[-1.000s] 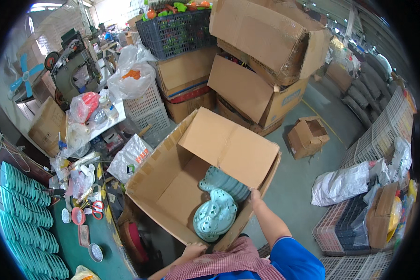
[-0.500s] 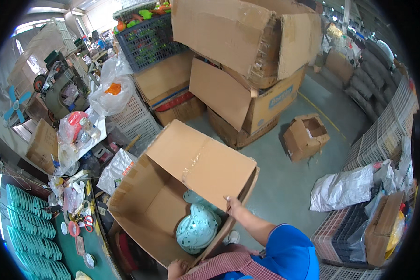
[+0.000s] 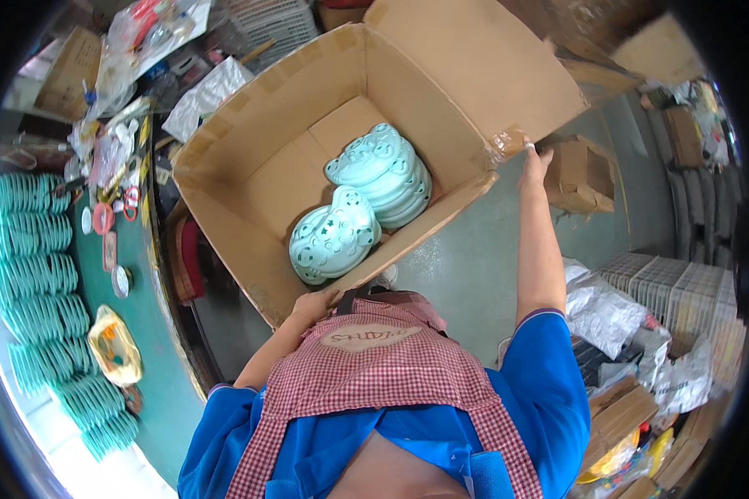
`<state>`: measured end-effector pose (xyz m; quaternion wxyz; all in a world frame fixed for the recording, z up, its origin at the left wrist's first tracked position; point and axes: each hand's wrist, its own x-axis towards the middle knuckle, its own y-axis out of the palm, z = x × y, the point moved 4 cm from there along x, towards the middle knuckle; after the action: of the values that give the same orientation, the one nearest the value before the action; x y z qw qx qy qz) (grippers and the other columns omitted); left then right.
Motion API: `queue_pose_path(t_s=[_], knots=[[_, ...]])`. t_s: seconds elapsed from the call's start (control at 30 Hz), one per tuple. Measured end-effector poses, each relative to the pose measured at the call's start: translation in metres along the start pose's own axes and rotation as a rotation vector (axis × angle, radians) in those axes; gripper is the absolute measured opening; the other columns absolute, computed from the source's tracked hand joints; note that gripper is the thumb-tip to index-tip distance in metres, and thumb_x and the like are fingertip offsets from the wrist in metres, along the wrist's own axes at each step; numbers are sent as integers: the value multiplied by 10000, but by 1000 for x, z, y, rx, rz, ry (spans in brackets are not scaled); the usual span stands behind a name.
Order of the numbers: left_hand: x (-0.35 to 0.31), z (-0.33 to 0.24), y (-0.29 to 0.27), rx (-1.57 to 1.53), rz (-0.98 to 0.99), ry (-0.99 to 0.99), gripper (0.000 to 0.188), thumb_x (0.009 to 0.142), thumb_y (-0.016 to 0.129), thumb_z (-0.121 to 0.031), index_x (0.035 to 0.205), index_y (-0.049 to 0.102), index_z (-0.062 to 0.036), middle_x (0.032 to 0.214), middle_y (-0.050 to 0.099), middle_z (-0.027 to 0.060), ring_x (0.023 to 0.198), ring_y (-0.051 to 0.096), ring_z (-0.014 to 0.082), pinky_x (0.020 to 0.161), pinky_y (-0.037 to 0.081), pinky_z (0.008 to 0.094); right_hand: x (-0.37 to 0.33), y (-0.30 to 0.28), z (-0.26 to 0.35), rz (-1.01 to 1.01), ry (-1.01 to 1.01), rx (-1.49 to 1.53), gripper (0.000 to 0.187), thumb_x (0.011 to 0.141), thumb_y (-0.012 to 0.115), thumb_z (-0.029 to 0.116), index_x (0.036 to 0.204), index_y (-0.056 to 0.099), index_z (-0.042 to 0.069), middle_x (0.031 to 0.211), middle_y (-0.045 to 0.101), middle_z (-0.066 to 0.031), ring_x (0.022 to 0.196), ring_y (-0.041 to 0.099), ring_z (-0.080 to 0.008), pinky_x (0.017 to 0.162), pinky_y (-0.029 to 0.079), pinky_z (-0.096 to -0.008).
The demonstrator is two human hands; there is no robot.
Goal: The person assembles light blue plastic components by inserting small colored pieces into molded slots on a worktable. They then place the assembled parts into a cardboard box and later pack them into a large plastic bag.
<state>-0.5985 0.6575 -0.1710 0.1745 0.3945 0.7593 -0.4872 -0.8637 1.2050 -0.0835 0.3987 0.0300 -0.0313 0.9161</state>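
**Both hands on the open carton, teal pieces stacked inside**

A large open brown cardboard box tilts toward the person, its mouth facing the camera. The left hand is closed around the box's near lower corner, fingers curled over the cardboard edge just above a red-and-white checked apron. The right hand reaches out at the end of a straight arm and grips the far corner where the upper flap meets the side wall, fingers wrapped on the cardboard.

Inside the box lie two stacks of pale teal moulded plastic pieces with rounded lobes and small holes. One stack rests near the middle of the box floor; the other lies just beside it, closer to the rim that the left hand holds. Neither hand touches the teal pieces; they sit between the two grips, nearer the left one.

To the person's left, rows of stacked green plastic discs stand on a green table top, beside a red pair of scissors. Crumpled clear plastic bags lie on the floor at the right.
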Motion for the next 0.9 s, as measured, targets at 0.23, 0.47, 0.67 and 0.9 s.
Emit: queue_pose_path(t_s=[0.23,0.47,0.67,0.9], knots=[[-35,7,26,-16,94,-271,651,859,550,-306,1438,257,-356,1017,656,172,880,649,337,766,513,450,-40,34,-55,173,444,-5,650,828,666,170,1360,334,2,1298,453,-149,1152,482,-264,936,379,-402],[-51,23,38,52,34,-293,592,870,497,-198,1412,317,-354,1037,654,164,844,661,333,724,527,442,-46,23,-76,174,299,-690,554,827,657,237,1312,488,28,1303,494,-204,1127,516,-305,933,423,-341],[-37,-3,14,-69,-126,-174,476,867,513,-290,1340,452,-282,1010,645,187,874,635,357,762,509,451,-101,33,-53,290,154,-1065,843,754,712,377,1445,270,181,1443,251,-246,1302,331,-380,1048,328,-456],[-15,-15,-18,-114,-134,-29,376,864,542,-330,1208,567,-180,991,654,151,874,623,345,742,500,457,-228,54,-52,935,-440,-1401,584,801,634,284,1343,446,177,1455,310,-119,1345,271,-318,1048,148,-632]])
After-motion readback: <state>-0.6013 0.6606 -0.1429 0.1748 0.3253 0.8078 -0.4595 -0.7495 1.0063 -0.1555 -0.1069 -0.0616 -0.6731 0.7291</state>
